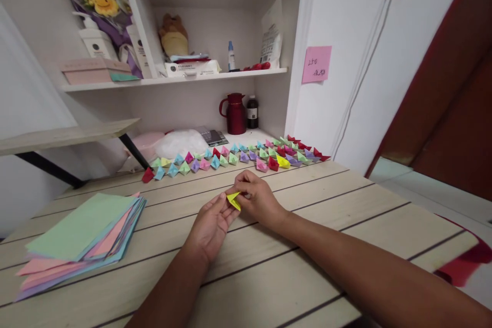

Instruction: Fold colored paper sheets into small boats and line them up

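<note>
A small piece of folded yellow paper (233, 201) is held between both hands above the middle of the table. My left hand (213, 223) grips its left side, palm turned up and thumb on the paper. From the right, my right hand (258, 199) pinches it with curled fingers, which hide part of the folds. Beyond the hands, several small folded paper boats (204, 164) in many colours stand in rows along the table's back edge. One bright yellow boat (283, 162) is in the front row, just past my right hand.
A stack of coloured paper sheets (82, 230) lies on the slatted table (307, 277) at the left. A small raised shelf (69, 136) stands behind it. At the back, a cabinet holds a dark red jug (236, 114) and a dark bottle (252, 113). A pink note (316, 64) hangs on the wall.
</note>
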Motion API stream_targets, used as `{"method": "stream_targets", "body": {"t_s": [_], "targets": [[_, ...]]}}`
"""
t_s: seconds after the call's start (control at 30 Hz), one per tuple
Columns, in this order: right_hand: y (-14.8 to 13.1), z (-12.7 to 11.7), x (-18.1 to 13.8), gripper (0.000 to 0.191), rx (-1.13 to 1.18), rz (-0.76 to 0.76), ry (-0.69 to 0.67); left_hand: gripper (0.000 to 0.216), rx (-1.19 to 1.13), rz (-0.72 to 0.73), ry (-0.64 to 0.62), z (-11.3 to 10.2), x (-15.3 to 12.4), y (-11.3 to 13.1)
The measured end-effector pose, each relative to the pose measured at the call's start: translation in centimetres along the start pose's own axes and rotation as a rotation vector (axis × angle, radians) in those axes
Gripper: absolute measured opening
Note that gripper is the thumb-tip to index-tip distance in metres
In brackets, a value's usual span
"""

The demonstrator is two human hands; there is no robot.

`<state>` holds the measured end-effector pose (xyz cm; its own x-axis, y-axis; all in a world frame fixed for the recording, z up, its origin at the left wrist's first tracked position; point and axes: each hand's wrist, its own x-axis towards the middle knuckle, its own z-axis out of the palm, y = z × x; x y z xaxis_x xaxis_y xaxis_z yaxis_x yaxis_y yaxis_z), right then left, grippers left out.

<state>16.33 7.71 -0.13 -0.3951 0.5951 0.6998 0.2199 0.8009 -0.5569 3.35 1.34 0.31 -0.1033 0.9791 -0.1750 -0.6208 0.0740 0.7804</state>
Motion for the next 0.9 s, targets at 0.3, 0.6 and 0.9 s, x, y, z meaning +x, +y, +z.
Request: {"method": "stream_targets", "body": {"t_s": [0.3,0.6,0.9], "targets": [[-0.9,-0.1,0.4,0.021,-0.354,-0.164,-0.149,0.011,-0.075,0.013,-0.003,0.0,-0.1,0.1],[-1.0,-0.3,0.5,0.01,-0.435,-0.313,-0.176,0.013,-0.046,0.051,-0.027,-0.3,-0.1,0.0],[-1.3,-0.6,0.5,0.017,-0.253,-0.261,-0.309,0.027,0.002,0.106,0.148,-0.7,0.2,0.6]]}}
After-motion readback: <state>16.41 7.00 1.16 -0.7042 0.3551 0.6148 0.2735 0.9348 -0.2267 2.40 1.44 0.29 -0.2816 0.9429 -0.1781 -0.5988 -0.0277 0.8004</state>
